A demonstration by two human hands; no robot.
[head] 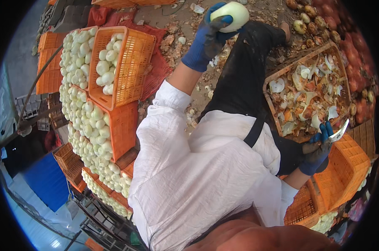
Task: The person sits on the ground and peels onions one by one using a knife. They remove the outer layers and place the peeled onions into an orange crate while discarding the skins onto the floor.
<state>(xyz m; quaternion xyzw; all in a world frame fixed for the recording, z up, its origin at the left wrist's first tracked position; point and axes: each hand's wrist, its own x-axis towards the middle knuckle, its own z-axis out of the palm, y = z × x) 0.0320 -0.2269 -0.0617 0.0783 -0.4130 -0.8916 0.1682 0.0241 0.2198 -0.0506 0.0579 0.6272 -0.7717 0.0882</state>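
Observation:
A large peeled white onion [235, 16] is in my left hand [209, 34], which wears a blue glove with dark, dirty patches and reaches out at the top of the view. My right hand [318, 150], in a similar glove, grips a small curved knife [339, 131] at the right; the shiny blade points up and outward, while its handle is mostly hidden by the fingers. Just beyond that hand lies a crate [271, 108] full of onion skins and peelings. An orange plastic crate [134, 67] at the left, partly filled with peeled onions [107, 78], stands nearest my left arm.
Stacked crates of peeled onions [95, 122] line the left. Red mesh sacks [355, 62] and loose unpeeled onions [311, 26] lie at the upper right. Orange crates [343, 172] stand below my right hand. Scattered skins cover the ground [176, 28]; red netting [158, 69] lies beside the left crate.

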